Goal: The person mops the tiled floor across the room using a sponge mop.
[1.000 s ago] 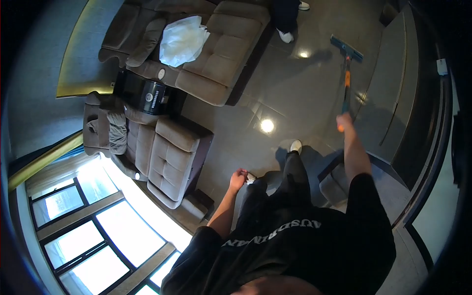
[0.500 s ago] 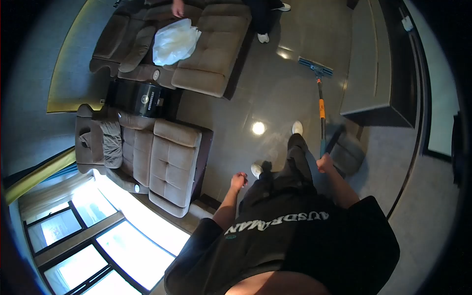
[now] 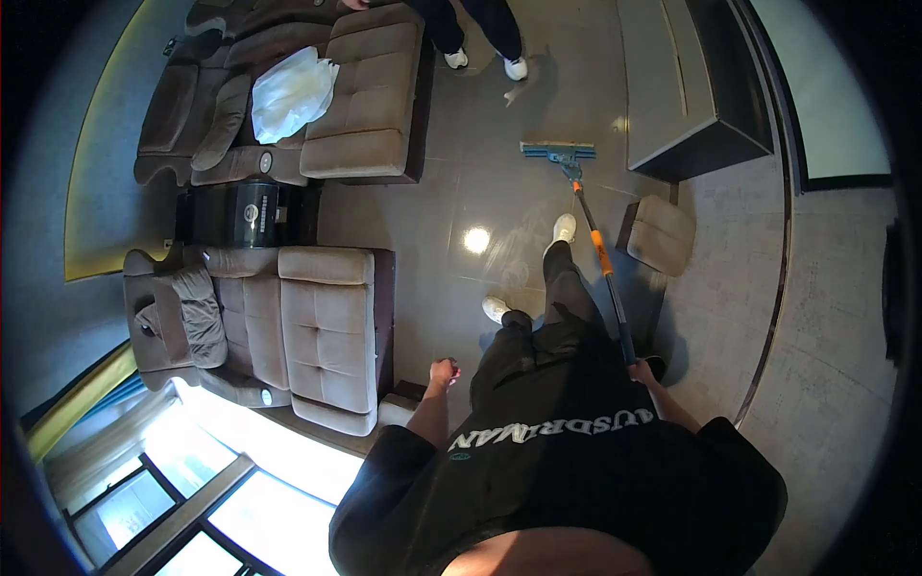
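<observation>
Your right hand (image 3: 642,372) is gripping the mop (image 3: 601,252), now bringing its head closer to your shoes (image 3: 565,228); your left hand (image 3: 444,372) is hanging apart, its closure unclear.

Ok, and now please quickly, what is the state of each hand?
Left hand: fingers look loosely curled, no object visible; fully closed or not cannot be told.
Right hand: closed around the mop handle, near its end.
</observation>
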The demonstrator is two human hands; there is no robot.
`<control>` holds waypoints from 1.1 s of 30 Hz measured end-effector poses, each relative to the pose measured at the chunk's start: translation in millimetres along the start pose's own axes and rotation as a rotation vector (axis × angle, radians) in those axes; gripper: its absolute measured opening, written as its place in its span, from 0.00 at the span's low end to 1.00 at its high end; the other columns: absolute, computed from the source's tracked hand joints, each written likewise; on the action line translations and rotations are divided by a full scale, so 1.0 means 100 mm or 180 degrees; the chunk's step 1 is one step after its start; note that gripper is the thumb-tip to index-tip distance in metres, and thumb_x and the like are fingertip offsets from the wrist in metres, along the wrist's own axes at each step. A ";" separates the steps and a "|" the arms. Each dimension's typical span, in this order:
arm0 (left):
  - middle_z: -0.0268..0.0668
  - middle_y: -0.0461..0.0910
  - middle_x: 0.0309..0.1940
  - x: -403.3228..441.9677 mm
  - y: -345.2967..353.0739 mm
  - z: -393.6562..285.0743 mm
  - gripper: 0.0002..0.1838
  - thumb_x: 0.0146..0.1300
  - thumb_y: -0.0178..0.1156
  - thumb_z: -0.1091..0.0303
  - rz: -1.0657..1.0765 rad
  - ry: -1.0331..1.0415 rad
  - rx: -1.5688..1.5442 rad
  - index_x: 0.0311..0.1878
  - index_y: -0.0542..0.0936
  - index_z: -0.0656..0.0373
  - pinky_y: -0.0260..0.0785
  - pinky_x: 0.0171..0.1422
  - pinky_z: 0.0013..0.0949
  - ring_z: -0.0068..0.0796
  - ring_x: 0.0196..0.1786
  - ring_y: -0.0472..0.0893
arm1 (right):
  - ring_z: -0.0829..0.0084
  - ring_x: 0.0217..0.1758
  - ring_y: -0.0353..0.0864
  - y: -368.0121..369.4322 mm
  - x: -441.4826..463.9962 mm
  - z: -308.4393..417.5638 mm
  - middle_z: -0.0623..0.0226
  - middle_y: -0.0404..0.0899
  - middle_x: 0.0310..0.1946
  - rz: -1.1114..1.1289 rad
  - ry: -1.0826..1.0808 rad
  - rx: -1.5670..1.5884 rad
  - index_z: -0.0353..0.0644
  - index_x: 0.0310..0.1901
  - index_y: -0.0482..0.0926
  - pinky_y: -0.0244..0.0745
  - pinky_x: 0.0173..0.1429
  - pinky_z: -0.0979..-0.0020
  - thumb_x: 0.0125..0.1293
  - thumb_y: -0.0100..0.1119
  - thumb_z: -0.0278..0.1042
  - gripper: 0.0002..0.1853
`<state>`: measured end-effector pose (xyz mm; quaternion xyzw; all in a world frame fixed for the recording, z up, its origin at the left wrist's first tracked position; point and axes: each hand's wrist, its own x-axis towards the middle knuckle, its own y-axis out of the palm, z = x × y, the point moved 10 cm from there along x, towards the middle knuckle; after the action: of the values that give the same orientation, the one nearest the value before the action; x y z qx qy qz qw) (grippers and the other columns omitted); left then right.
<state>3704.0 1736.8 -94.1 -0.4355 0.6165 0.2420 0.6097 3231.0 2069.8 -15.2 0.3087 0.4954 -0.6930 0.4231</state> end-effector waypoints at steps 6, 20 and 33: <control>0.34 0.75 0.18 0.08 0.54 -0.56 0.08 0.54 0.48 0.66 0.0308 0.0722 -0.0476 0.33 0.74 0.57 0.60 0.16 0.24 0.22 0.15 0.72 | 0.48 0.35 0.76 0.27 0.78 -0.53 0.47 0.76 0.28 -0.0605 -0.0579 -0.0517 0.34 0.32 0.76 0.71 0.36 0.58 0.49 0.54 0.37 0.13; 0.35 0.76 0.19 -0.41 0.95 -2.20 0.10 0.56 0.48 0.65 0.0015 0.0411 -0.0268 0.36 0.75 0.58 0.63 0.20 0.26 0.24 0.19 0.73 | 0.70 0.09 0.67 -2.22 2.71 3.93 0.64 0.65 0.07 -0.0671 -0.0161 0.1185 0.35 0.13 0.67 0.55 0.09 0.66 0.45 0.53 0.26 0.10; 0.35 0.75 0.21 -1.04 1.98 -2.93 0.09 0.57 0.49 0.69 -0.0314 0.0782 -0.0150 0.38 0.74 0.61 0.63 0.24 0.23 0.21 0.22 0.73 | 0.77 0.12 0.62 -3.46 5.56 7.25 0.70 0.63 0.12 -0.0266 -0.0455 0.1544 0.43 0.19 0.66 0.50 0.12 0.72 0.49 0.47 0.25 0.05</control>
<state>3368.1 1618.7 0.4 -0.5058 0.6585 0.1710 0.5303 2664.5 1278.9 -108.3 0.3306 0.2959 -0.8285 0.3416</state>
